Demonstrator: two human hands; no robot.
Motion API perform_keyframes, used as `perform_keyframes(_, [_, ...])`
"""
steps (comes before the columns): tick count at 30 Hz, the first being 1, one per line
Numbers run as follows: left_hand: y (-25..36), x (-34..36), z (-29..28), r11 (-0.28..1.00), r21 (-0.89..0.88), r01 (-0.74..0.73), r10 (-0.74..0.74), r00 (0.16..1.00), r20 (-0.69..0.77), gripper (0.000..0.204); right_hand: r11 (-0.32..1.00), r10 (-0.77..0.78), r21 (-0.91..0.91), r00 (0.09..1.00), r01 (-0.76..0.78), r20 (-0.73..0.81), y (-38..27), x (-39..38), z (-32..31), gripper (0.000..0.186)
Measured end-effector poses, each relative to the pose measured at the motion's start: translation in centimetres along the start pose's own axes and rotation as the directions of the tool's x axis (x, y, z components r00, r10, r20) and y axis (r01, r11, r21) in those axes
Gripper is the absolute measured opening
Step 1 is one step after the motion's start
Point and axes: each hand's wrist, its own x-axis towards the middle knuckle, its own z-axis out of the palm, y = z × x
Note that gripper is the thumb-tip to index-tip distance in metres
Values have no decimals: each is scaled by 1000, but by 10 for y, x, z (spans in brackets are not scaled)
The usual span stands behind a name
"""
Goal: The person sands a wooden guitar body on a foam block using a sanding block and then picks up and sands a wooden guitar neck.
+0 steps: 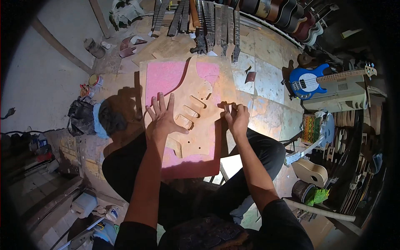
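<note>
An unfinished wooden electric guitar body (202, 135) with routed slots and small holes lies flat on a low worktop with a pink surface (160, 77). Spread fingers of my left hand (160, 121) rest on the body's left side, and the thumb reaches toward the slots. At the body's right edge is my right hand (237, 119), its fingers bent and pinched together. Something small and dark brown shows by those fingertips; whether it is a held piece or shadow is unclear.
Several guitar necks (204, 25) lie beyond the worktop. A blue bass guitar (308, 81) rests on a box at right, above a pale guitar body (310, 173). Dark cloth or bags (83, 116) and an open tin (95, 80) sit on the left. Sandpaper scraps (250, 77) lie on the floor.
</note>
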Motion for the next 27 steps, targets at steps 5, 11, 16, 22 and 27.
perform_keyframes(5, [-7,-2,1,1000,-11,14,-14,1000,-8,177,978,-207,35,966,204,152,-71,-81,26,56])
perform_keyframes(11, [-9,-2,5,1000,-17,6,-7,1000,-20,178,998,-53,-12,983,56,175,-36,-15,6,55])
perform_keyframes(16, [-13,1,7,1000,-13,10,-10,1000,-18,178,998,-57,-23,979,62,194,-70,-51,16,60])
perform_keyframes(22, [-7,3,5,1000,-1,15,-15,1000,-9,178,955,-294,60,915,289,277,-57,-54,13,59])
perform_keyframes(27, [-7,2,6,1000,8,3,-3,1000,-14,178,996,-80,-26,993,82,86,-49,-17,9,50])
